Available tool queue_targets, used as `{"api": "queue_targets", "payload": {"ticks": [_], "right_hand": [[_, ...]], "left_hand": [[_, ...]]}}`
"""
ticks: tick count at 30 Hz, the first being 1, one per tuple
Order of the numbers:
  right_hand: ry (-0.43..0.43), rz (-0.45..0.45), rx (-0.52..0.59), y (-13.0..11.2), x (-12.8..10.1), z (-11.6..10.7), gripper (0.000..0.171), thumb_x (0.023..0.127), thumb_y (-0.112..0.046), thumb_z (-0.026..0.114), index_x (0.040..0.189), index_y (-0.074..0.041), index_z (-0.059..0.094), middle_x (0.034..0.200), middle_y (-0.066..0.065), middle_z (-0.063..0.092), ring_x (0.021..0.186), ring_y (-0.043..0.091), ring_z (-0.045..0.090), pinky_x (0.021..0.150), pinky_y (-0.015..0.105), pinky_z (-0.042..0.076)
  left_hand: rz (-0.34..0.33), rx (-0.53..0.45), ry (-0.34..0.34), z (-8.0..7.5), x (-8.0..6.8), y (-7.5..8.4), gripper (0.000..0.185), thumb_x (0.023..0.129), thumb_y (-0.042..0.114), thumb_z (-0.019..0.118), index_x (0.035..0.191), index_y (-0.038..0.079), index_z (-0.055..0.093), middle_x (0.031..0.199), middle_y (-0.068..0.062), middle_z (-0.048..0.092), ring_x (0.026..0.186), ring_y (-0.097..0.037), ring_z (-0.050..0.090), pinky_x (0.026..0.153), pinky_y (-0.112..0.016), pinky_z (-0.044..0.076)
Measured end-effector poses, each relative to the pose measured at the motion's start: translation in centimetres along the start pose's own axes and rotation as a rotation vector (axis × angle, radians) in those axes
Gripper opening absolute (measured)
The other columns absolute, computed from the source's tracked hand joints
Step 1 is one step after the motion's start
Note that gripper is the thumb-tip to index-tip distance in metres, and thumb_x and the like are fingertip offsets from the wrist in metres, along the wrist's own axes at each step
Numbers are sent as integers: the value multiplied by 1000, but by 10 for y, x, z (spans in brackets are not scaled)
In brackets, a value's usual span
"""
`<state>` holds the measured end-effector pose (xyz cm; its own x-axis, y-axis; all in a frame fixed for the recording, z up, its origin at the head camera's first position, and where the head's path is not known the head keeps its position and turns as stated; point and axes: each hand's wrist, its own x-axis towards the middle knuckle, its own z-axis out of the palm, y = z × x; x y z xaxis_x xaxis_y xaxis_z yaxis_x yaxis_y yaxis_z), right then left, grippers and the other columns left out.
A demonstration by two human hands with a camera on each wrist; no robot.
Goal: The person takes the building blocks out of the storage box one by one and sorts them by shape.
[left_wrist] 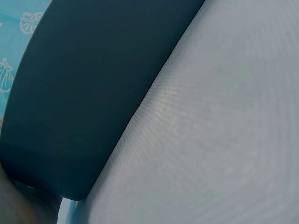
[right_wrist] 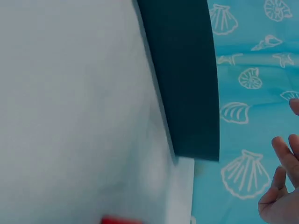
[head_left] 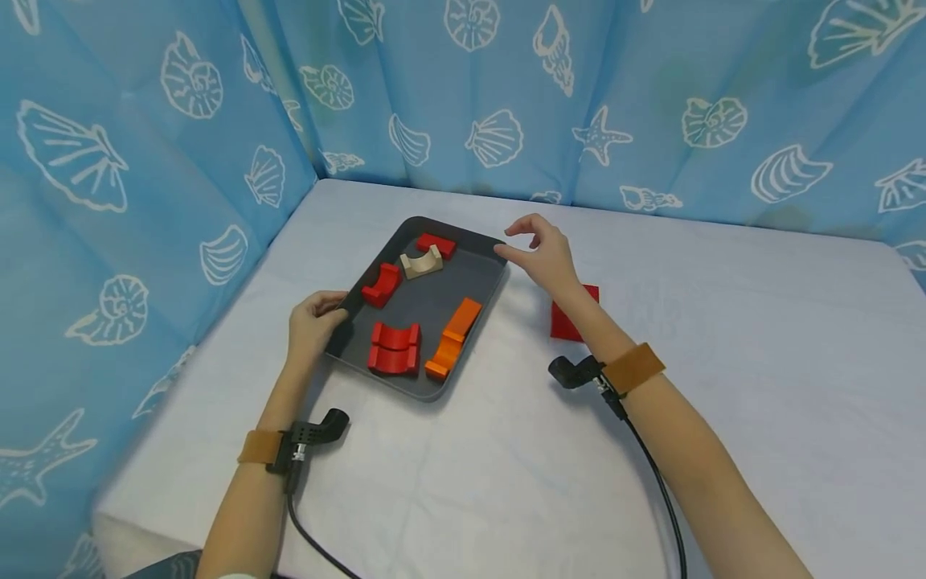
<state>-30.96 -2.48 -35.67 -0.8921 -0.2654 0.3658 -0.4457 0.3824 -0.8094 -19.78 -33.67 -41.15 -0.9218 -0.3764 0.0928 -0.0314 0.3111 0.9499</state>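
From the head camera, a dark gray tray is sitting on a table with a pale cloth. Five blocks are lying in the tray. A flat red block is resting at the far end, and a tan arch block is lying just beside it. A red curved block is sitting near the left rim. A bigger red grooved block is lying near the close end, with an orange stepped block just beside it on the right. The left hand is holding the tray's left rim, with its fingers curling over the edge. The right hand is hovering at the tray's far right corner, its fingers loose and apart, gripping nothing. A red square piece is lying on the cloth outside the tray, and the right wrist is hiding part of it. A blue curtain with white shells is hanging behind and to the left.

From the left wrist camera, only the tray's dark underside and rim are showing above the cloth. The blocks are hidden here.

From the right wrist camera, the tray's dark side is showing again. The right hand's fingers are peeking in at the corner, spread and not touching the tray. A bit of the red piece is showing at the bottom edge.
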Motion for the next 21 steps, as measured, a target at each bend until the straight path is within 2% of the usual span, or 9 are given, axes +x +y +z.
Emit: {"api": "queue_targets", "payload": {"ticks": [4,6,10,12,14,17,21], "right_hand": [[5,-20,34,0,8,14,27,78,-16,69,96,0,56,99,12,59,90,23,47,74,29,34],[6,-11,36,2,10,19,27,78,-16,69,95,1,56,98,12,59,82,24,47,69,28,34],[13,15,37,6,13,28,25,77,-14,70,92,1,57,96,13,60,66,23,43,58,25,34],[14,16,37,9,15,32,24,77,-13,70,91,1,57,93,13,60,61,21,41,55,24,34],[11,8,35,10,17,36,24,77,-12,70,91,2,58,92,14,61,61,20,41,55,24,34],[-4,2,39,12,19,42,25,77,-12,70,94,2,59,92,13,62,63,19,44,57,23,36],[-21,-5,55,13,22,47,28,77,-12,70,97,3,57,94,15,61,69,21,49,62,23,40]], "left_hand": [[7,3,3,-1,0,1,28,78,-2,59,105,-6,61,102,-22,61,82,-8,56,70,-17,41],[19,12,2,-1,0,1,27,78,-2,60,105,-6,61,101,-22,61,85,-13,57,70,-17,41],[104,43,10,1,-1,1,25,77,-5,59,102,-9,62,98,-22,62,89,-25,59,71,-18,43],[161,58,23,1,-1,0,24,76,-6,58,99,-9,63,96,-21,63,88,-27,59,71,-20,44],[192,33,34,2,-2,1,22,74,-7,58,96,-8,64,92,-20,64,84,-25,61,70,-21,45],[200,25,34,1,-3,2,21,74,-6,59,95,-7,65,91,-19,64,82,-22,61,69,-22,46],[161,73,28,-1,-2,1,23,76,-5,59,98,-8,63,95,-20,63,86,-23,60,72,-22,46]]}}
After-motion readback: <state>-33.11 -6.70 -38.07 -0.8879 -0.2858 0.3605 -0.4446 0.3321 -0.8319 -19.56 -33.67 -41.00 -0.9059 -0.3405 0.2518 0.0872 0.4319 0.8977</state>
